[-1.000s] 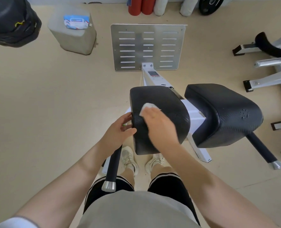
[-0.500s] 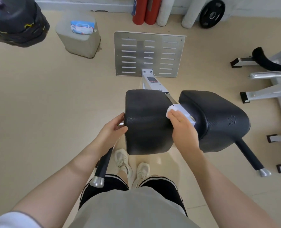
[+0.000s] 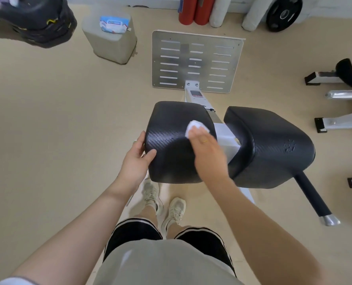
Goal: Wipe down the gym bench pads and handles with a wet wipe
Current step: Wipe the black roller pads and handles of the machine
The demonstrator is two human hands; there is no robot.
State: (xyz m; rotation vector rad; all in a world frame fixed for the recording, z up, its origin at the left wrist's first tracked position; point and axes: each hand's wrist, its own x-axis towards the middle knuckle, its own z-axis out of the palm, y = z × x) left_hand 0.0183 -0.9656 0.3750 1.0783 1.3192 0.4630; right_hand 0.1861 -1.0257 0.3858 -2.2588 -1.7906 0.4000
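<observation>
The left pad is steadied by the gripping left hand while a wipe is pressed flat under the right hand.

I'm standing in a gym or home workout room. Under me is a machine with two black padded cushions on a white frame, a slotted metal footplate at its far end and a black handle with a chrome cap. A weight plate and red rollers lean against the far wall, and more equipment frames stand at the right edge of the beige floor.
</observation>
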